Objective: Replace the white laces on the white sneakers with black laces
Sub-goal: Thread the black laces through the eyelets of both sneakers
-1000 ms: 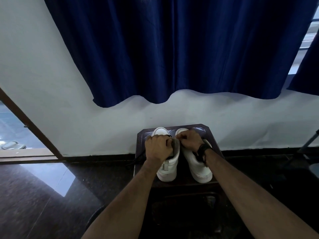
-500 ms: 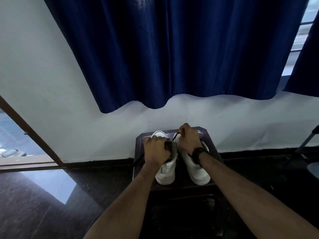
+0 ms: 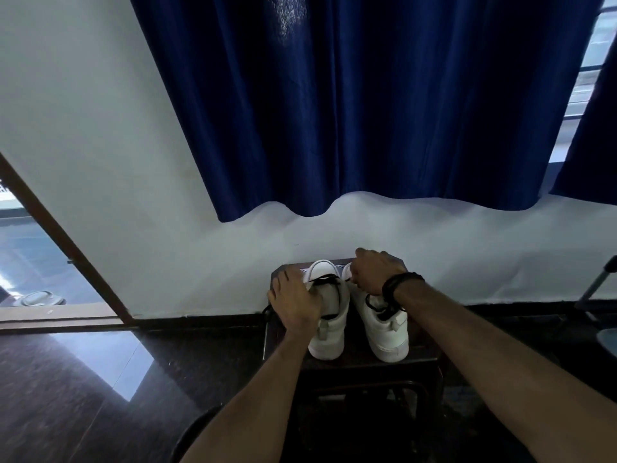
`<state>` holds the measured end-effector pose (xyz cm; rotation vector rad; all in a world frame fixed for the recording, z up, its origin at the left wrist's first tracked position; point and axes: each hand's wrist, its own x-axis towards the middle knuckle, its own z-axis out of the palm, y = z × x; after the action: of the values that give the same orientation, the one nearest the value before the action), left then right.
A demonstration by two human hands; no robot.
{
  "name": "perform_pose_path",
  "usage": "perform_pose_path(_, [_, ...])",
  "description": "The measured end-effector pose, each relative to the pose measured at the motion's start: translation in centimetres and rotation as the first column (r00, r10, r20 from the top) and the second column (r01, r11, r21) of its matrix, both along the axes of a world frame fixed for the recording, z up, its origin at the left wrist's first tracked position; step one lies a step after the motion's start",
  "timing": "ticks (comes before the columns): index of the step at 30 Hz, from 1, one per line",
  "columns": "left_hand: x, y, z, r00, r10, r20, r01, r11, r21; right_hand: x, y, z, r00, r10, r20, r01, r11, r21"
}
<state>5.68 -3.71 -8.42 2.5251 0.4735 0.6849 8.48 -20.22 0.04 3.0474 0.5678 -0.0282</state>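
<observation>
Two white sneakers stand side by side on a small dark table (image 3: pixel 424 360), toes toward the wall. The left sneaker (image 3: pixel 330 332) has a black lace (image 3: pixel 325 281) crossing its front. My left hand (image 3: pixel 293 302) rests on that sneaker's outer side with fingers stretched forward. The right sneaker (image 3: pixel 389 339) carries loose black lace (image 3: pixel 377 305) over its tongue. My right hand (image 3: pixel 372 272), with a black band on the wrist, hovers over the right sneaker's toe, fingers curled, and pinches a black lace end between the two shoes. No white laces are visible.
The table stands against a white wall (image 3: pixel 167 255) under a dark blue curtain (image 3: pixel 350 111). A brown door frame (image 3: pixel 66 248) and a sandal (image 3: pixel 40 298) lie to the left. Glossy dark floor (image 3: pixel 83 396) surrounds the table. A metal leg (image 3: pixel 597 285) stands at far right.
My left hand has opened from a fist on the left sneaker and slid to its outer side. My right hand has moved forward to the toes with the lace.
</observation>
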Motion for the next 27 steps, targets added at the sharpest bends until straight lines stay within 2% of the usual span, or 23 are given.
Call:
perform_pose_path(3, [-0.9, -0.5, -0.1, 0.998, 0.059, -0.010, -0.059, 0.996, -0.060, -0.1, -0.9, 0.2, 0.985, -0.064, 0.158, 0.034, 0.981, 0.190])
perform_pose_path(5, [-1.0, -1.0, 0.2, 0.996, 0.088, -0.019, -0.089, 0.987, -0.134, 0.0, -1.5, 0.7, 0.945, -0.235, 0.227, 0.093, 0.860, 0.502])
perform_pose_path(6, [-1.0, -1.1, 0.3, 0.995, 0.097, -0.028, -0.100, 0.983, -0.152, 0.0, -1.8, 1.2, 0.942, -0.299, 0.150, 0.109, 0.697, 0.708])
perform_pose_path(7, [-1.0, -1.2, 0.2, 0.995, 0.098, -0.032, -0.101, 0.983, -0.150, -0.1, -2.2, 2.0, 0.959, -0.282, 0.021, 0.114, 0.453, 0.884])
perform_pose_path(8, [-1.1, -1.2, 0.2, 0.995, 0.093, -0.031, -0.097, 0.985, -0.145, -0.4, -2.6, 2.8, 0.983, -0.155, -0.102, 0.126, 0.159, 0.979])
perform_pose_path(9, [-1.1, -1.1, 0.0, 0.996, 0.086, -0.032, -0.090, 0.986, -0.143, -0.9, -2.9, 3.8, 0.985, 0.023, -0.173, 0.175, -0.128, 0.976])
perform_pose_path(10, [-1.1, -1.1, 0.0, 0.996, 0.082, -0.033, -0.085, 0.986, -0.144, -1.2, -3.1, 4.6, 0.964, 0.168, -0.205, 0.252, -0.343, 0.905])
perform_pose_path(11, [-1.1, -1.1, 0.0, 0.996, 0.081, -0.031, -0.084, 0.986, -0.147, -1.5, -3.2, 5.1, 0.938, 0.249, -0.242, 0.331, -0.426, 0.842])
perform_pose_path(12, [-1.0, -1.1, 0.0, 0.996, 0.081, -0.029, -0.084, 0.985, -0.151, -1.7, -3.2, 5.5, 0.918, 0.256, -0.303, 0.381, -0.356, 0.854])
perform_pose_path(13, [-1.0, -1.1, 0.1, 0.996, 0.081, -0.031, -0.085, 0.984, -0.154, -1.6, -3.0, 5.4, 0.917, 0.179, -0.356, 0.380, -0.122, 0.917])
perform_pose_path(14, [-1.0, -1.1, 0.0, 0.996, 0.078, -0.036, -0.082, 0.985, -0.154, -1.4, -2.7, 4.9, 0.936, 0.058, -0.346, 0.324, 0.236, 0.916])
perform_pose_path(15, [-1.0, -1.1, 0.0, 0.996, 0.076, -0.040, -0.081, 0.985, -0.153, -1.3, -2.6, 4.2, 0.959, -0.007, -0.282, 0.236, 0.571, 0.787])
perform_pose_path(16, [-1.0, -1.1, -0.1, 0.996, 0.076, -0.040, -0.081, 0.985, -0.154, -1.1, -2.3, 3.2, 0.974, -0.018, -0.227, 0.148, 0.807, 0.572])
perform_pose_path(17, [-1.0, -1.1, -0.1, 0.997, 0.073, -0.038, -0.078, 0.984, -0.160, -1.3, -2.1, 2.5, 0.980, 0.000, -0.201, 0.067, 0.941, 0.331])
perform_pose_path(18, [-1.0, -1.1, -0.1, 0.997, 0.067, -0.035, -0.072, 0.983, -0.166, -1.6, -1.8, 1.8, 0.986, 0.017, -0.164, 0.003, 0.993, 0.120])
perform_pose_path(20, [-1.0, -1.1, -0.1, 0.997, 0.068, -0.042, -0.074, 0.982, -0.175, -2.3, -1.2, 1.2, 0.998, 0.062, -0.008, -0.062, 0.986, -0.156])
perform_pose_path(21, [-0.9, -1.1, 0.0, 0.997, 0.071, -0.045, -0.078, 0.980, -0.184, -2.3, -1.0, 1.4, 0.995, 0.075, 0.067, -0.064, 0.985, -0.161])
perform_pose_path(22, [-0.9, -1.1, -0.1, 0.997, 0.069, -0.039, -0.075, 0.978, -0.197, -2.3, -1.0, 1.9, 0.990, 0.051, 0.129, -0.043, 0.997, -0.063])
perform_pose_path(23, [-0.8, -1.1, -0.2, 0.997, 0.065, -0.031, -0.070, 0.976, -0.205, -2.1, -1.3, 2.4, 0.988, -0.014, 0.153, -0.006, 0.992, 0.129])
perform_pose_path(24, [-0.7, -1.1, -0.3, 0.998, 0.064, -0.027, -0.069, 0.976, -0.207, -1.9, -1.7, 3.1, 0.987, -0.064, 0.147, 0.009, 0.938, 0.347])
perform_pose_path(25, [-0.6, -1.1, -0.4, 0.997, 0.068, -0.031, -0.073, 0.976, -0.205, -1.5, -2.1, 3.8, 0.988, -0.082, 0.134, -0.005, 0.834, 0.552])
perform_pose_path(26, [-0.6, -1.1, -0.4, 0.997, 0.072, -0.038, -0.078, 0.976, -0.201, -1.2, -2.6, 4.5, 0.995, -0.077, 0.068, -0.002, 0.650, 0.760])
perform_pose_path(27, [-0.5, -1.1, -0.4, 0.996, 0.072, -0.042, -0.079, 0.977, -0.199, -1.2, -3.1, 5.1, 0.999, -0.024, -0.034, 0.041, 0.378, 0.925])
